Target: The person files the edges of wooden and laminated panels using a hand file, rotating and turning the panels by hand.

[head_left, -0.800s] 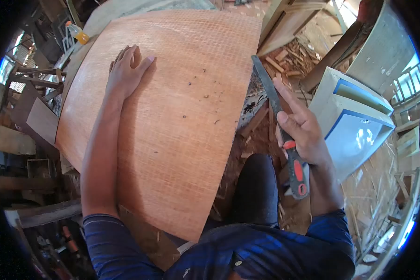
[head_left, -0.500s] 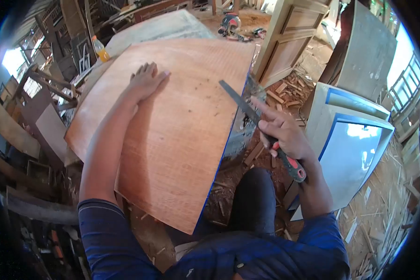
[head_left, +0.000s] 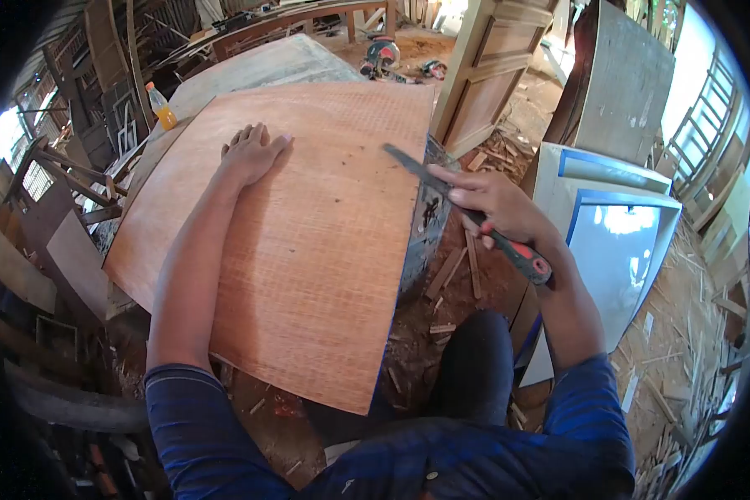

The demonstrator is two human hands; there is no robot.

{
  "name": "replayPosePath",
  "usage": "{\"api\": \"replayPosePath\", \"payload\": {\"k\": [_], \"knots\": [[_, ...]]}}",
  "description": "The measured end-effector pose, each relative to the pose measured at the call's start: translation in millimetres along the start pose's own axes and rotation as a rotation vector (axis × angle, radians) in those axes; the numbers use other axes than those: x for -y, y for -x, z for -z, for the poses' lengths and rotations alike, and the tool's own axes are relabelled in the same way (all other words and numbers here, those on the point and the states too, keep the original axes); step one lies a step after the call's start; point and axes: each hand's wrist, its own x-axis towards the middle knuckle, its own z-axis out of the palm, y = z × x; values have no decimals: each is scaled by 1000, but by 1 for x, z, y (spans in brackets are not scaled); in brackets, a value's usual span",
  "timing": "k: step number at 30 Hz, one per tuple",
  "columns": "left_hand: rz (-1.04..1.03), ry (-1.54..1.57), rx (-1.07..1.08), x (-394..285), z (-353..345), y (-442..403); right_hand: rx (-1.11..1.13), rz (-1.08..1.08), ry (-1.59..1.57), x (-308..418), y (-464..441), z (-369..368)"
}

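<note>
So, biggest thing first: the brown sheet (head_left: 300,242) is lying out in front of me, near corner poking my way, and it fills most of my view. How far along am I? The sheet's laid out, one hand's on it and the tool's in the other, so I'd say the setting-up is done. What's left I honestly can't say, I can't pick out any stretch of the right edge that looks worked from one that doesn't. Off to my right are some white cabinet pieces (head_left: 621,246) with blue edging, clear of all this.

Next down, the file (head_left: 414,169). It slants across the sheet's right edge, tip out over the face, handle back toward my wrist. Can't tell if the blade is touching the sheet or just above it.

Right hand (head_left: 500,204) is wrapped round it where blade meets handle, thumb and forefinger along the metal, so no gap there. Left hand (head_left: 252,158) holds nothing, it's palm down on the far left part of the sheet, thumb out from fairly bunched fingers.

Smallest stuff: a few dark specks (head_left: 337,200) on the sheet, between my left hand and the file
</note>
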Motion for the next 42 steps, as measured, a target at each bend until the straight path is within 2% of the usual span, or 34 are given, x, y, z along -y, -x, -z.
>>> {"api": "replayPosePath", "payload": {"k": [3,4,6,7,9,10,12,13,15,16,18,20,24,26,28,32,35,38,42], "knots": [[24,-17,71,-8,9,-4,-105,-4,142,-12,-1,-17],[-7,-18,56,-7,4,-4,-114,66,158,-17,-7,-24],[-69,-26,1,-5,9,-5,9,44,90,-9,-8,-25],[-108,-18,69,-6,19,-6,69,42,65,-3,-9,-22],[-169,0,214,0,33,1,41,46,92,-7,-12,-18],[-159,13,406,-25,74,40,35,23,74,-9,-9,-10],[-261,34,326,-32,98,115,68,24,65,-16,1,15],[-416,117,207,-20,94,160,63,18,58,-18,5,24],[-602,228,190,-22,109,263,56,5,34,-28,8,29],[-615,277,193,-38,121,305,59,86,117,-33,3,26],[-630,261,82,-64,107,334,99,50,84,-21,-8,-3],[-606,124,-174,-68,64,340,203,52,82,3,-16,-30],[-650,203,-389,-65,50,342,98,33,80,-6,-13,-16],[-639,221,-447,-63,41,341,75,-18,80,-19,0,11],[-625,217,-507,-63,36,340,61,-8,79,-24,-1,7],[-636,226,-540,-69,32,341,165,37,130,8,-16,-35],[-640,238,-560,-65,30,342,109,-32,155,4,-7,-16],[-646,226,-575,-64,29,340,63,-9,109,-18,9,9],[-647,243,-579,-69,31,344,165,18,118,7,-5,-41]]}}
